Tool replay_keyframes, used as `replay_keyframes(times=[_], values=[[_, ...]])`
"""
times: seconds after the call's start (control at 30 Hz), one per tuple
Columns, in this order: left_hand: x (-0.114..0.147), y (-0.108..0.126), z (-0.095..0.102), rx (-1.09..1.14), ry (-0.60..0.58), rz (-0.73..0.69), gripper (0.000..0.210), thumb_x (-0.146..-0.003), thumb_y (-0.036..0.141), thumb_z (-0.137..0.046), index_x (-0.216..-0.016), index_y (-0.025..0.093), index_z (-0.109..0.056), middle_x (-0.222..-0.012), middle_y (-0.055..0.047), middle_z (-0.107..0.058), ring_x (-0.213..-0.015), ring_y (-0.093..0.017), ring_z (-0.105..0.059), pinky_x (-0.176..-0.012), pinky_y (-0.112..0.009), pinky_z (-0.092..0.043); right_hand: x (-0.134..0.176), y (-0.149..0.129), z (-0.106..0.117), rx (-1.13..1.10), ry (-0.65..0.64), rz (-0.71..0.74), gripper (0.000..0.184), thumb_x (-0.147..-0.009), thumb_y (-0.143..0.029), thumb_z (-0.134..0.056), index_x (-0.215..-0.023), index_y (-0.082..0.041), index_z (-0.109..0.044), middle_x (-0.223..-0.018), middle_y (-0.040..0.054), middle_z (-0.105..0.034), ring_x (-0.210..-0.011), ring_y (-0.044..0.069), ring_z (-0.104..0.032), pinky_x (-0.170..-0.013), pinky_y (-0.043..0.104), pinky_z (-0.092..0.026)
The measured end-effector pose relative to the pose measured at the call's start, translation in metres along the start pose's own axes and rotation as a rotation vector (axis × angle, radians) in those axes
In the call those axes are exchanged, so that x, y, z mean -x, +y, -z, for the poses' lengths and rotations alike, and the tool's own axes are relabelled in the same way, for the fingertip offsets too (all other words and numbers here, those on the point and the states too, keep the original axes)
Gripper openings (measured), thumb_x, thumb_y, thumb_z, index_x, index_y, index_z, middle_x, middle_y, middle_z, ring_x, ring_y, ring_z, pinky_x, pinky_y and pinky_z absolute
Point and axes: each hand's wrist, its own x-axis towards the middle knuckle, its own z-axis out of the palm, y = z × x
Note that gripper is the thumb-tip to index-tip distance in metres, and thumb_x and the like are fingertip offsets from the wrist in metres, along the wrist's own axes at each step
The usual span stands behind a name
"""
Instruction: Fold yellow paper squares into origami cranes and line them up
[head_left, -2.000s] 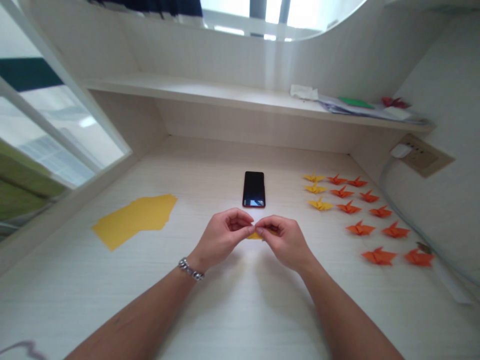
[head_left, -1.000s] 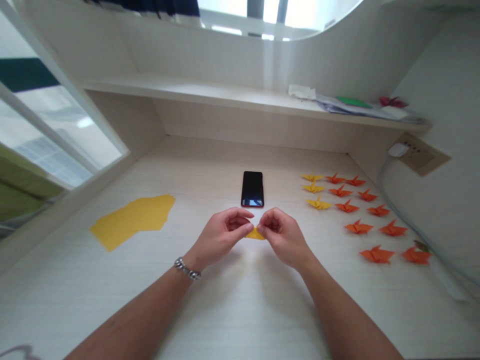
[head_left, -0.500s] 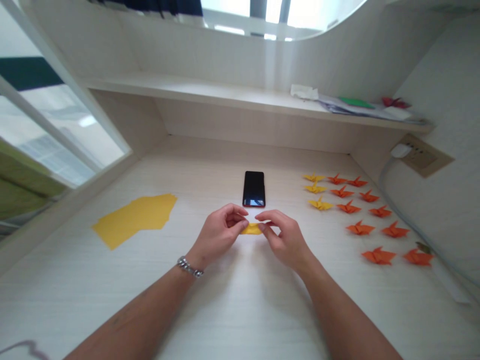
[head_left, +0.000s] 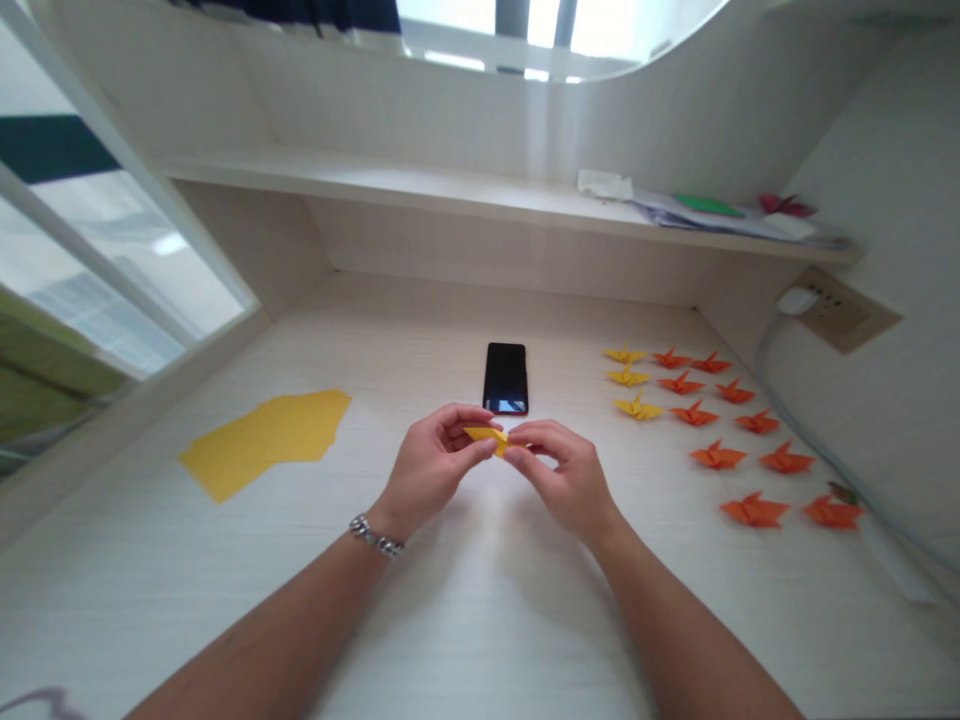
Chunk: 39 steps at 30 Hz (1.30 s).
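Between my two hands is a small folded piece of yellow origami paper (head_left: 498,440), held just above the desk in front of the phone. My left hand (head_left: 439,455), with a silver chain bracelet (head_left: 376,537) at the wrist, pinches its left part between thumb and fingers. A pointed yellow flap sticks out over the left thumb. My right hand (head_left: 562,468) pinches the right end. The fingertips hide part of the folds. A black phone (head_left: 506,378) lies flat right behind the hands.
Yellow paper sheets (head_left: 266,440) lie fanned at the left. Several orange paper cranes (head_left: 718,455) and three yellow paper cranes (head_left: 637,407) stand in rows at the right. A white cable (head_left: 795,425) runs from the wall socket (head_left: 844,312). Papers rest on the shelf (head_left: 420,190).
The yellow paper has turned from a flat strip lying crosswise to a tilted shape with a point showing at the left. Both hands have closed in slightly around it.
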Motion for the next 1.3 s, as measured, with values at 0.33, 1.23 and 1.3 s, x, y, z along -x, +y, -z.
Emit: replay_keyframes(times=[0.33,1.23,1.3], values=[[0.000,-0.007,-0.005,-0.029,0.131,-0.049,0.036,-0.067,0.025,-0.078,-0.097,0.015,-0.061,-0.098,-0.009,-0.069,-0.088,-0.020,-0.067,-0.081,-0.034,-0.055,0.000,0.008,-0.006,-0.129,0.189,-0.195,0.012,-0.080,-0.023,-0.063,-0.090,-0.021,-0.070,-0.089,0.0047,-0.070,-0.080,0.019,-0.066,-0.071,0.031,-0.056],[0.000,-0.012,-0.014,0.126,0.121,0.143,0.031,-0.061,0.025,-0.081,-0.083,0.013,-0.064,-0.073,-0.005,-0.070,-0.066,-0.016,-0.064,-0.064,-0.028,-0.051,0.003,0.001,-0.012,-0.084,0.245,-0.082,0.013,-0.081,-0.021,-0.062,-0.089,-0.024,-0.073,-0.091,0.0050,-0.070,-0.084,0.019,-0.065,-0.068,0.030,-0.056],[0.000,-0.012,-0.015,0.123,0.128,0.141,0.031,-0.061,0.026,-0.081,-0.084,0.013,-0.064,-0.073,-0.005,-0.070,-0.065,-0.016,-0.064,-0.064,-0.029,-0.051,0.003,0.001,-0.013,-0.077,0.245,-0.080,0.014,-0.081,-0.021,-0.062,-0.090,-0.024,-0.073,-0.091,0.0050,-0.070,-0.084,0.020,-0.065,-0.068,0.030,-0.056]])
